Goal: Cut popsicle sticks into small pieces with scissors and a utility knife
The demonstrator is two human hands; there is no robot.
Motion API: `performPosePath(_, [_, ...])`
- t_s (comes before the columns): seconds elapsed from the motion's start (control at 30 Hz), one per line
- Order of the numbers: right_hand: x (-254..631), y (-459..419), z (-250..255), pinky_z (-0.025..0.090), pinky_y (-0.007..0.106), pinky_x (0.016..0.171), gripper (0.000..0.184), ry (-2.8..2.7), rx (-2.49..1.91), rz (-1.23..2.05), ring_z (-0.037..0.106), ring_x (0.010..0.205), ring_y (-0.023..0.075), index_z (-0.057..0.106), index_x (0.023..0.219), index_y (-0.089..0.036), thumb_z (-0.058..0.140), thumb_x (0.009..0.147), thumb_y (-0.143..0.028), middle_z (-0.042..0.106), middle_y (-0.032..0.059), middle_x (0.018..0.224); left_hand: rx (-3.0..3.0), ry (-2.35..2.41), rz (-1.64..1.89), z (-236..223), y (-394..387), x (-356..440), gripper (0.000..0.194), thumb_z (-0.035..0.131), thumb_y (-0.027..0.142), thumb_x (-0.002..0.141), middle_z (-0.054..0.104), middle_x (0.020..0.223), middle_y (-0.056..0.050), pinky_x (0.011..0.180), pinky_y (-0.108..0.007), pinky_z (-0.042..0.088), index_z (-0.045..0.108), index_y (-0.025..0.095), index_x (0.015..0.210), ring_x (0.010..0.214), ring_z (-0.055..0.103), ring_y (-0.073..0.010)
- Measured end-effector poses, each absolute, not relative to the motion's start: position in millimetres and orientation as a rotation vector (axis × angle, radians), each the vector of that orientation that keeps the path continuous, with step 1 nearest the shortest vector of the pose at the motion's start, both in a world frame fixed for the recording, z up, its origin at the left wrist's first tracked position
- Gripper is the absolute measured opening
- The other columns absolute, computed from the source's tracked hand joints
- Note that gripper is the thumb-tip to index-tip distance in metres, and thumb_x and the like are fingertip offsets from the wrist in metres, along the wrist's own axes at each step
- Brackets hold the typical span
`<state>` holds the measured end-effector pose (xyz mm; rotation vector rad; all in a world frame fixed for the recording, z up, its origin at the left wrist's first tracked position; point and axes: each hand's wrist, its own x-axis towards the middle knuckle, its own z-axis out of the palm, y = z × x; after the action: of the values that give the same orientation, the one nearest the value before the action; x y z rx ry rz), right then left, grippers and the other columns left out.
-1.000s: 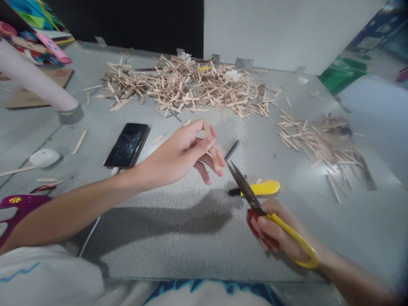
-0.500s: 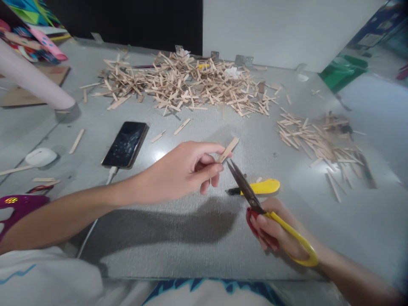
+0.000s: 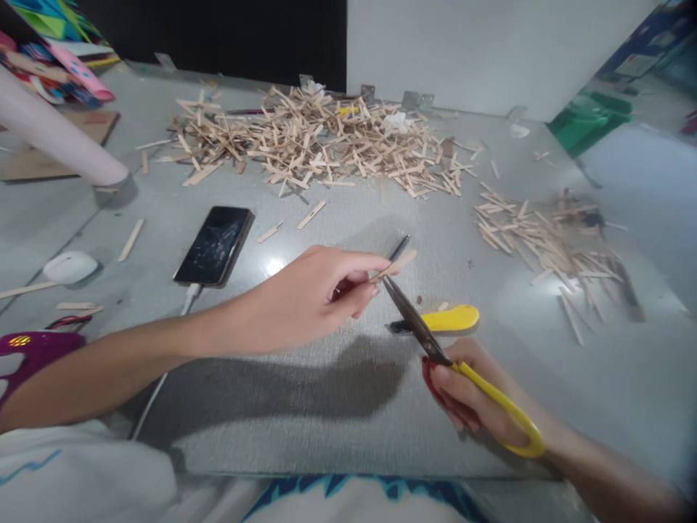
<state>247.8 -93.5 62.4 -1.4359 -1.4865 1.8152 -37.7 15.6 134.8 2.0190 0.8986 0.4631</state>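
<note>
My left hand [image 3: 321, 290] pinches a short wooden stick [image 3: 396, 264] between thumb and fingers, holding it above the grey table [image 3: 327, 407]. My right hand [image 3: 471, 396] grips scissors [image 3: 435, 349] with a yellow and a red handle; the dark blades point up-left and their tip touches the stick right beside my left fingertips. A large heap of cut wooden sticks [image 3: 316, 142] lies at the far side, and a smaller pile of sticks [image 3: 544, 236] lies to the right.
A black phone [image 3: 215, 245] lies left of my hands with a cable running off it. A yellow-handled cutter [image 3: 449, 319] and a dark pen [image 3: 400, 245] lie behind the scissors. A white round object [image 3: 70, 266], a pink tube [image 3: 54, 138] and loose sticks are at the left.
My left hand turned the stick from upright to lying flat and lowered it to the scissor tips. The scissors stayed nearly in place in my right hand.
</note>
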Motion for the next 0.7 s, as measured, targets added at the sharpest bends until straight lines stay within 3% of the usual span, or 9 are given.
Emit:
performPosePath(0.2, [243,-93,70,0.03,0.019,0.037,0.076,-1.442,-1.461,1.904,0.037,0.038,0.0064,0.049,0.064,-0.024,0.06,0.097,-0.092,0.047,-0.005,0.047,2.056,0.878,0.459,133,17,-37,0.033,0.056,0.019,0.104,0.047,0.064,0.007,0.053,-0.023,0.028,0.081,0.016,0.126,0.056,0.038,-0.0107])
performPosePath(0.4, [242,-94,72,0.031,0.019,0.036,0.078,-1.422,-1.499,1.939,0.038,0.036,0.007,0.047,0.062,-0.024,0.058,0.096,-0.094,0.043,-0.0054,0.046,2.04,0.875,0.424,133,17,-37,0.035,0.056,0.018,0.104,0.052,0.065,0.006,0.054,-0.023,0.029,0.079,0.015,0.129,0.055,0.041,-0.011])
performPosePath(0.6, [244,-96,71,0.033,0.02,0.035,0.08,-1.418,-1.584,1.952,0.038,0.036,0.0083,0.05,0.065,-0.024,0.056,0.092,-0.099,0.045,-0.0043,0.046,2.095,0.855,0.442,132,17,-36,0.024,0.054,0.016,0.104,0.041,0.064,0.007,0.054,-0.025,0.024,0.079,0.017,0.102,0.055,0.035,-0.0101])
performPosePath(0.7, [242,-96,74,0.034,0.02,0.036,0.082,-1.425,-1.657,1.907,0.04,0.037,0.0081,0.048,0.065,-0.024,0.055,0.09,-0.101,0.045,-0.0041,0.047,2.092,0.853,0.431,132,18,-35,0.024,0.054,0.016,0.103,0.042,0.064,0.007,0.054,-0.025,0.025,0.077,0.016,0.101,0.056,0.036,-0.0101])
